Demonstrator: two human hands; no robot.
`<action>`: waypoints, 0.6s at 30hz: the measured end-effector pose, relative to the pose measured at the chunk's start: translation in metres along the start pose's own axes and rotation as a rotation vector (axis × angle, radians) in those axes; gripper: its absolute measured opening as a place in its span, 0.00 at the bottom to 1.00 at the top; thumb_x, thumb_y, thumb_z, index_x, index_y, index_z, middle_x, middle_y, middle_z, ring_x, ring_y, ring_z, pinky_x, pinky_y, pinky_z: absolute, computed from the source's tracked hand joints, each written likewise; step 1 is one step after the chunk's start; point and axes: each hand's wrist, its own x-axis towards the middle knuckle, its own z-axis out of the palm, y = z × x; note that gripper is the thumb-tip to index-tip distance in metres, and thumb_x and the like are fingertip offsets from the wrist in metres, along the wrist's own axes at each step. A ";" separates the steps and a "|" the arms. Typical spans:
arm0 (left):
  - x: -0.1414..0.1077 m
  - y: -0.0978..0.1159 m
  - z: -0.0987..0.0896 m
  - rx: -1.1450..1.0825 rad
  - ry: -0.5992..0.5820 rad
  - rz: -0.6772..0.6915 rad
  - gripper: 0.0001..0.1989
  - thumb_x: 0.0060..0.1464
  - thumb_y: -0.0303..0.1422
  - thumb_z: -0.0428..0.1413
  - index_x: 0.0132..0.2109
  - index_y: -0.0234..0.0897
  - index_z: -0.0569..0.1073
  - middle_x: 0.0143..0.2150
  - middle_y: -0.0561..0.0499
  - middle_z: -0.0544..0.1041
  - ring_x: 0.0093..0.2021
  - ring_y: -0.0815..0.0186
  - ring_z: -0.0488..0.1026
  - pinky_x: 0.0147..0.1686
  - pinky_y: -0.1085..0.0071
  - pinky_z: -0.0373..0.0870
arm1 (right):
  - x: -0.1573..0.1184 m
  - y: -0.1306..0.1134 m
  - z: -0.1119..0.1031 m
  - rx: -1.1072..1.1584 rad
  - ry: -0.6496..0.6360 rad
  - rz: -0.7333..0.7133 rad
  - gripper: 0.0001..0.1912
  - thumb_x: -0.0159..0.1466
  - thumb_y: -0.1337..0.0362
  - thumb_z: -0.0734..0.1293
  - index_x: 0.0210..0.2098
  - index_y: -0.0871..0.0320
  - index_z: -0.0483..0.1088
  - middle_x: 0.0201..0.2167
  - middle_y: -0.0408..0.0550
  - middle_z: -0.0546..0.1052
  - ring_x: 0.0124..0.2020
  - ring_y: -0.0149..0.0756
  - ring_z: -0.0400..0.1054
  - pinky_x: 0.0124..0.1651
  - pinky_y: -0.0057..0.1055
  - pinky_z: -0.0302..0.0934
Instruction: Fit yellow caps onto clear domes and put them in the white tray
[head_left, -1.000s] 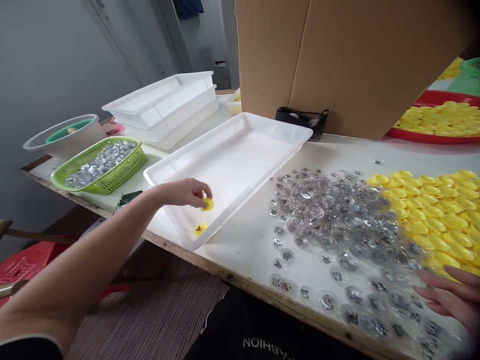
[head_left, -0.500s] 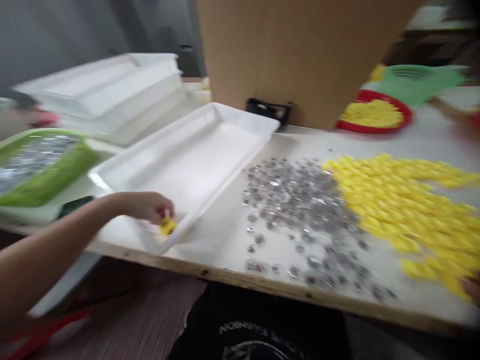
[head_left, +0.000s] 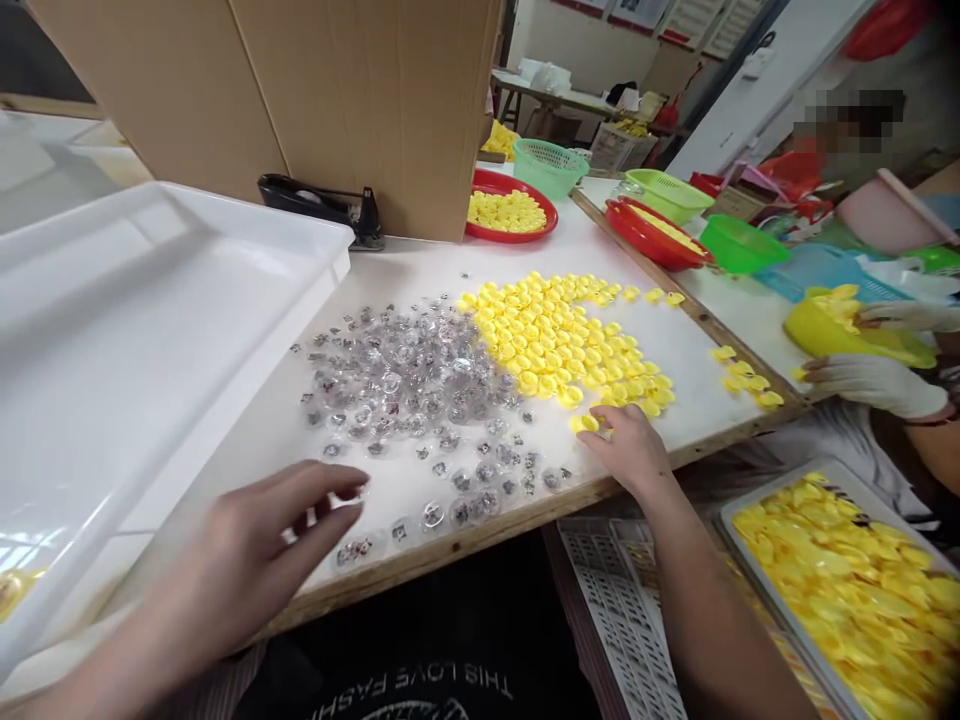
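My left hand [head_left: 289, 535] hovers over the table's front edge, thumb and fingers apart with nothing between them. Near its fingertips lie scattered clear plastic rounds [head_left: 433, 515] with small dark printed figures; most form a heap [head_left: 405, 375] in the middle. My right hand [head_left: 630, 448] is at the front of a spread of small yellow plastic cups [head_left: 551, 345]. Its thumb and forefinger close on one yellow cup [head_left: 584, 424] at the table surface. At far left, a yellow-and-clear piece [head_left: 13, 592] sits in the near corner of a white tray [head_left: 225, 290].
A cardboard box [head_left: 360, 110] and a black tape dispenser [head_left: 322, 205] stand behind. A red plate [head_left: 517, 225] holds yellow pieces. A wooden strip [head_left: 675, 290] borders the right side, where a co-worker's gloved hand [head_left: 874, 385] works. Below right is a bin [head_left: 847, 590] of yellow parts.
My left hand has left the tray corner and moved right over the table, letting go of the yellow piece. My right hand now reaches the yellow cups' near edge. The view has turned right.
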 end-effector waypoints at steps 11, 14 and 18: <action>0.053 0.007 0.060 -0.570 -0.115 -0.297 0.17 0.54 0.41 0.56 0.46 0.35 0.71 0.38 0.47 0.76 0.34 0.67 0.73 0.33 0.72 0.71 | -0.010 -0.070 -0.015 0.312 -0.138 -0.197 0.08 0.54 0.64 0.69 0.34 0.56 0.68 0.32 0.45 0.72 0.26 0.33 0.67 0.32 0.33 0.63; 0.056 0.005 0.063 -0.859 -0.215 -0.335 0.20 0.56 0.43 0.55 0.50 0.34 0.70 0.40 0.45 0.76 0.34 0.67 0.75 0.33 0.73 0.72 | -0.021 -0.125 -0.020 0.422 -0.179 -0.457 0.09 0.57 0.69 0.66 0.37 0.57 0.67 0.34 0.46 0.71 0.31 0.34 0.67 0.34 0.31 0.63; 0.057 -0.004 0.065 -1.239 -0.428 -0.337 0.22 0.55 0.44 0.57 0.49 0.30 0.72 0.36 0.43 0.77 0.30 0.68 0.76 0.27 0.77 0.72 | -0.031 -0.183 -0.015 0.564 -0.328 -0.709 0.09 0.57 0.73 0.66 0.38 0.59 0.67 0.37 0.49 0.70 0.36 0.34 0.67 0.38 0.31 0.64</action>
